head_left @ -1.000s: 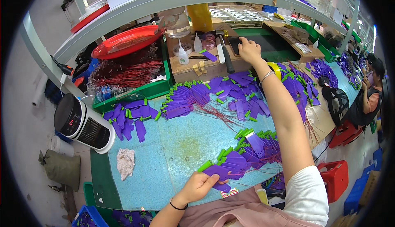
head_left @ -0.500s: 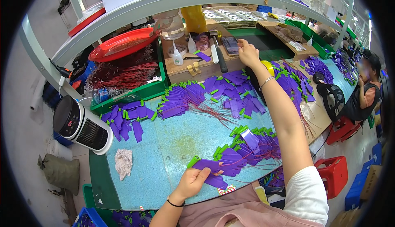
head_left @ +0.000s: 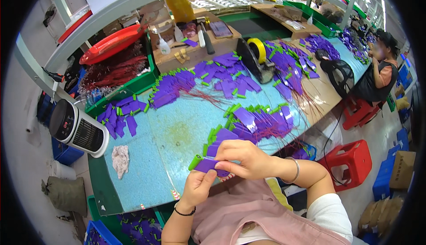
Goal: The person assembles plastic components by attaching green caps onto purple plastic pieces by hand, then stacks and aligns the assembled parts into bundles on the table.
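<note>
Close to the table's front edge, my left hand (head_left: 198, 188) grips a flat purple piece (head_left: 205, 165) with a bright green tube (head_left: 195, 162) along its end. From the right, my right hand (head_left: 248, 158) bends over the same piece, thumb and fingers pinched together at its upper edge. Whatever lies between those fingertips is too small to make out. Just beyond both hands spreads a row of similar purple pieces (head_left: 266, 127) with green ends and thin red wires.
A black tape dispenser (head_left: 262, 72) with a yellow roll stands farther back. More purple pieces (head_left: 171, 87) lie across the blue table. At left are a white heater (head_left: 88, 134) and a crumpled cloth (head_left: 120, 159). A red stool (head_left: 348, 160) and a seated person (head_left: 384, 74) are to the right.
My right hand has come back from beside the phone and tape dispenser to the purple piece in my left hand. The view has shifted a little.
</note>
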{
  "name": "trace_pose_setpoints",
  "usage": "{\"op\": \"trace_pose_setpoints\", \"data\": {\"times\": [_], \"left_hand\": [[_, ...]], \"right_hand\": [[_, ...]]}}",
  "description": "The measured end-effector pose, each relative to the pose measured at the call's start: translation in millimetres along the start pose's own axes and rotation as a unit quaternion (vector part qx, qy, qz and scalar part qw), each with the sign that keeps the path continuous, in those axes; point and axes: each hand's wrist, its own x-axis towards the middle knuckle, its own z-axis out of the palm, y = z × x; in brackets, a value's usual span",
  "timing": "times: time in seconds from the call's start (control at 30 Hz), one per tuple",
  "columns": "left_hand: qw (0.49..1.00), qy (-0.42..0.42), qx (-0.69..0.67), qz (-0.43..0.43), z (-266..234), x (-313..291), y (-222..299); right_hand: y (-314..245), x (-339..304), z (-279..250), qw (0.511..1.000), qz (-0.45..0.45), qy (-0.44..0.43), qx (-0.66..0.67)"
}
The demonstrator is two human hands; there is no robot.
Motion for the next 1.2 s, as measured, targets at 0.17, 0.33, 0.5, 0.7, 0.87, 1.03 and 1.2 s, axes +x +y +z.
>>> {"op": "trace_pose_setpoints", "data": {"times": [0.17,0.33,0.5,0.7,0.87,1.03,1.2], "left_hand": [[0.979,0.099,0.181,0.01,3,-15,6],[0.908,0.018,0.409,0.092,1,-1,-1],[0.848,0.09,0.501,0.148,-19,7,-14],[0.888,0.029,0.439,0.136,-13,48,-23],[0.861,0.039,0.474,0.178,-19,84,-15],[0.859,-0.123,0.475,0.149,-21,112,-2],[0.879,-0.125,0.444,0.121,-17,103,-5]], "right_hand": [[-17,-39,5,0.969,0.017,0.019,-0.245],[11,-65,46,0.975,0.073,0.029,-0.206],[9,-63,23,0.942,0.214,-0.042,-0.255],[41,-31,-8,0.905,0.051,0.149,-0.394],[62,-23,-33,0.84,0.184,0.144,-0.491],[74,-25,-44,0.864,0.214,0.122,-0.438],[72,-26,-63,0.909,0.264,0.322,0.029]]}}
